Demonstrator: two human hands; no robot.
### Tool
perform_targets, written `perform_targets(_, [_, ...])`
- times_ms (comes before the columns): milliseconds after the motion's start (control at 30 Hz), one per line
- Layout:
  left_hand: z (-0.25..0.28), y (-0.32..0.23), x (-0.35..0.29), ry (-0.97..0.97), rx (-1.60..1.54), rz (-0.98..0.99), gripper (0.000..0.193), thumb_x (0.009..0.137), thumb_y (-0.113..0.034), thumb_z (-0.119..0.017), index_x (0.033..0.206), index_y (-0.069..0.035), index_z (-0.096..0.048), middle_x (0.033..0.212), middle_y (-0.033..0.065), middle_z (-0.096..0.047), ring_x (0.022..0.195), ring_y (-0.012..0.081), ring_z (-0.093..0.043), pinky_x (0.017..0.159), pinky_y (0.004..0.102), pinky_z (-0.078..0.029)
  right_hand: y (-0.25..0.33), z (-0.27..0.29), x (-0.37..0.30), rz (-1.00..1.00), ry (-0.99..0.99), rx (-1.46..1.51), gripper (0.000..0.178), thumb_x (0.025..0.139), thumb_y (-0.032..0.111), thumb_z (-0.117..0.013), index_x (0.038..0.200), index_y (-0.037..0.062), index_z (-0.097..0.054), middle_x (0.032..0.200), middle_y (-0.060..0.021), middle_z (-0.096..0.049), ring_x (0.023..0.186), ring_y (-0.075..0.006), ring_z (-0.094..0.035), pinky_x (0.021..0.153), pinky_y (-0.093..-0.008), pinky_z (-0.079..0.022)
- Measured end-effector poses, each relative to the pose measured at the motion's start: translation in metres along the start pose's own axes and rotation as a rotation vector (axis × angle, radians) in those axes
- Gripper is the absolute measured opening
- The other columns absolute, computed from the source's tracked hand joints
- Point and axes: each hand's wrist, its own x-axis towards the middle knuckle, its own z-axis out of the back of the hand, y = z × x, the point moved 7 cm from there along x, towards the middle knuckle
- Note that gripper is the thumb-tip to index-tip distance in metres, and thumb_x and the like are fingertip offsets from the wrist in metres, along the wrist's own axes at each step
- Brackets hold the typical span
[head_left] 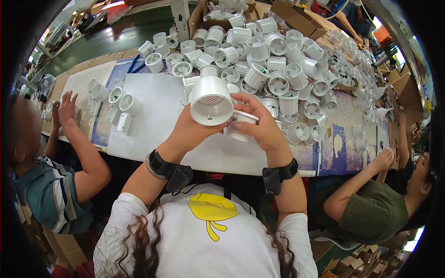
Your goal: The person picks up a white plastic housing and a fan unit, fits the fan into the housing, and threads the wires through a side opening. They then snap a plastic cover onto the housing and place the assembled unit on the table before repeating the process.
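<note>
Holding a white plastic fan housing (212, 103) up above the white table (157, 116), the left hand (190, 132) wraps its fingers around the lower side of the round shell, whose open mouth faces the camera and shows a slatted grille inside. The right hand (259, 127) is closed on a smaller white ring-shaped part (242, 121), pressed just beside the housing's right edge; whether the two pieces are already touching or joined is hard to tell, since the fingers cover the seam. The housing looks light, stiff and hollow, with thin walls that would likely crack or flex if squeezed hard, so a grip around the outer barrel, as here, seems safer than pinching the rim or the grille. Its smooth moulded surface may be a little slippery. Behind the hands a big pile of like white fan housings (273, 69) covers the table's far side. A person in a striped shirt (51, 194) sits at the left, and another in a green shirt (371, 208) works at the right.
</note>
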Motion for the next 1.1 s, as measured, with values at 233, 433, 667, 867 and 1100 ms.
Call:
perform_targets(233, [0.004,-0.014,0.000,-0.022,0.410,-0.156,0.045,0.076,0.000,-0.075,0.118,-0.002,-0.058,0.104,0.0067,-0.067,0.097,0.0163,-0.065,0.079,0.0297,-0.054,0.022,0.000,-0.003,0.240,-0.010,-0.681,0.029,0.077,0.017,-0.076,0.104,0.0097,-0.069,0.099,-0.0058,-0.063,0.096,-0.0175,-0.061,0.081,-0.0303,-0.050])
perform_targets(433, [0.009,-0.015,0.005,-0.083,0.354,-0.118,0.042,0.076,-0.002,-0.076,0.114,-0.003,-0.060,0.107,0.0075,-0.067,0.097,0.0169,-0.065,0.080,0.0307,-0.054,0.030,-0.006,0.000,0.192,0.062,-0.905,0.022,0.079,0.007,-0.074,0.100,0.0066,-0.068,0.102,-0.0052,-0.064,0.098,-0.0179,-0.060,0.089,-0.0310,-0.045])
perform_targets(667, [0.026,0.006,0.009,-0.097,-0.016,0.063,0.051,0.079,-0.001,-0.070,0.125,-0.001,-0.047,0.103,0.0072,-0.063,0.085,0.0151,-0.064,0.073,0.0297,-0.054,0.042,0.005,-0.006,0.345,0.034,-0.682,0.014,0.081,0.005,-0.070,0.095,0.0069,-0.069,0.103,-0.0043,-0.065,0.098,-0.0186,-0.058,0.090,-0.0320,-0.044])
perform_targets(867, [0.020,0.018,0.009,-0.087,-0.127,-0.026,0.046,0.085,-0.001,-0.059,0.128,-0.003,-0.041,0.106,0.0076,-0.058,0.078,0.0121,-0.060,0.071,0.0288,-0.053,0.053,-0.009,-0.007,0.559,0.018,-0.940,0.013,0.080,0.005,-0.070,0.092,0.0082,-0.070,0.097,-0.0024,-0.066,0.099,-0.0194,-0.058,0.092,-0.0328,-0.042])
perform_targets(1100, [0.021,0.033,0.004,-0.059,-0.029,-0.041,0.046,0.087,-0.001,-0.056,0.131,-0.006,-0.043,0.118,0.0071,-0.054,0.100,0.0133,-0.058,0.084,0.0292,-0.051,0.012,-0.010,-0.008,0.534,-0.029,-0.993,0.014,0.077,0.007,-0.073,0.091,0.0096,-0.070,0.089,0.0003,-0.068,0.095,-0.0183,-0.057,0.086,-0.0318,-0.042])
